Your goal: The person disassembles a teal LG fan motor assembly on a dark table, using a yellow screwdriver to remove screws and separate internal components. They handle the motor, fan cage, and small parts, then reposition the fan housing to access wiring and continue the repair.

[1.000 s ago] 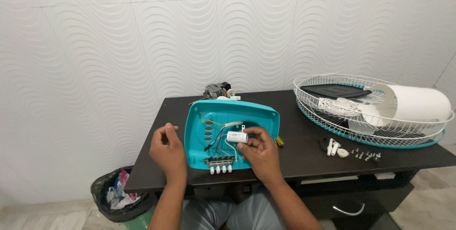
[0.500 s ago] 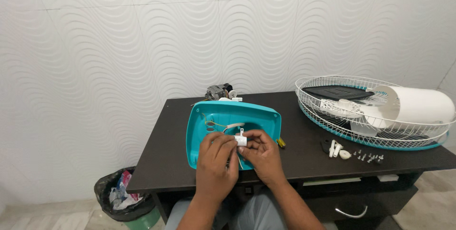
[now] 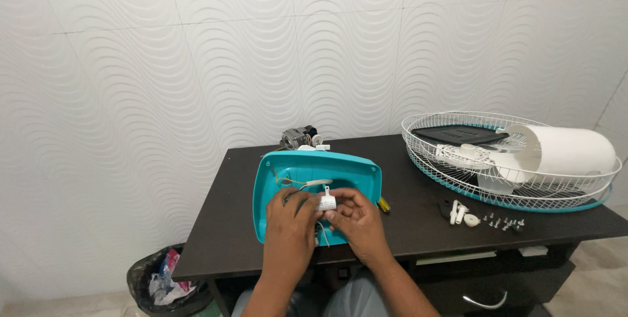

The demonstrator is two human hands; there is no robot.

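A teal plastic fan base shell (image 3: pixel 340 170) lies open side up on the dark desk (image 3: pixel 418 219), with wires inside it. Both hands are over its near half. My right hand (image 3: pixel 358 220) pinches a small white boxy part (image 3: pixel 326 202) that has wires hanging from it. My left hand (image 3: pixel 290 224) closes around the same part and its wires from the left. A small motor (image 3: pixel 297 137) sits just behind the shell by the wall.
At the desk's right a white wire fan grille (image 3: pixel 458 179) with a teal rim holds a white cylindrical housing (image 3: pixel 562 150), a dark plate and white parts. Several small screws (image 3: pixel 502 223) and white knobs (image 3: pixel 461 214) lie in front. A bin (image 3: pixel 163 281) stands left, below.
My left hand moved from the shell's left edge in over it and joined the right hand on the white part. The switch block at the shell's near edge is now covered by my hands.
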